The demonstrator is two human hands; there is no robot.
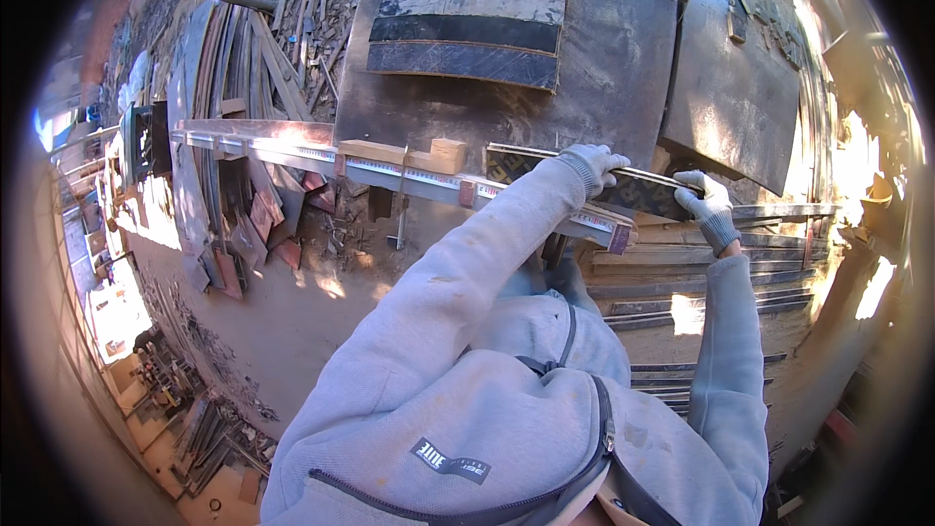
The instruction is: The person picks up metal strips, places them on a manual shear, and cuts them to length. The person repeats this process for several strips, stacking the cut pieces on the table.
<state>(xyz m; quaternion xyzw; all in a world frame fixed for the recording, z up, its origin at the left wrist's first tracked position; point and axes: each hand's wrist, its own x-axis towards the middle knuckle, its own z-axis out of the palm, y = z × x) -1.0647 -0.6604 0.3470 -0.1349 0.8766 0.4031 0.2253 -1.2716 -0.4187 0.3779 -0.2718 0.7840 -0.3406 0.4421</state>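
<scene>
**Head view: dark board held at both ends along the rail**

Head camera shows you a narrow dark board (584, 178) with a pale pattern on its face, lying flat at the near edge of the big dark worktop (623, 49). Its long axis runs left to right, tipping slightly down toward your right. Your left hand (596, 166) sits on top of it near the middle, gloved fingers curled down over it. Your right hand (709, 203) holds the right end, fingers wrapped over the edge. Both hands are already on the board, so neither has ground to cover.

Just on your side of the board, a long metal rail with a measuring scale (390, 170) runs parallel to it and stretches well off to your left, carrying a small wooden block (448, 153). Stacked planks (701, 282) lie below the right hand.

Your left sleeve covers part of the board and the rail's right end. You cannot tell how far the board reaches under the right glove, and the fisheye rim blurs the sunlit right side.
</scene>
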